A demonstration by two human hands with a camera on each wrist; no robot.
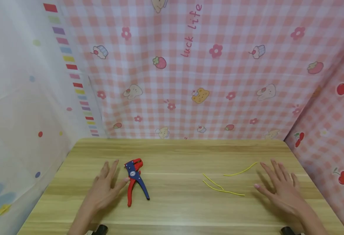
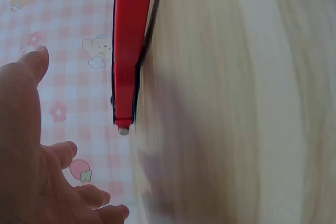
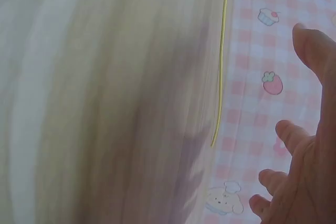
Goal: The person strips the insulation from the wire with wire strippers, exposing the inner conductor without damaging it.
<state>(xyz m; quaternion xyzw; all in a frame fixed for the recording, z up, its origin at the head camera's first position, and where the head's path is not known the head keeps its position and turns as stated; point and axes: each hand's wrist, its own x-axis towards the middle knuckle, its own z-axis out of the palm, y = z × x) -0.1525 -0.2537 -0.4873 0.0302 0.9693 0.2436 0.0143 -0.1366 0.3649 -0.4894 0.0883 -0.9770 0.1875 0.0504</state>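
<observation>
On the left half of the table lies a wire stripper [image 1: 133, 174] with a blue body and red jaws, one handle red and the other blue. My left hand [image 1: 102, 189] hovers beside it with fingers spread, the thumb tip overlapping the tool's edge in the head view. In the left wrist view the wire stripper [image 2: 128, 51] shows edge-on, apart from the fingers. Right of the middle lie several thin yellow wires [image 1: 229, 192], one of them [image 1: 242, 171] farther back. My right hand [image 1: 283, 189] is spread just right of the wires and holds nothing.
The wooden table [image 1: 175, 212] ends at a pink checked cloth [image 1: 172, 81] hanging behind it. A white dotted cloth [image 1: 22, 114] hangs on the left, and another checked cloth with cherries [image 1: 336, 137] on the right.
</observation>
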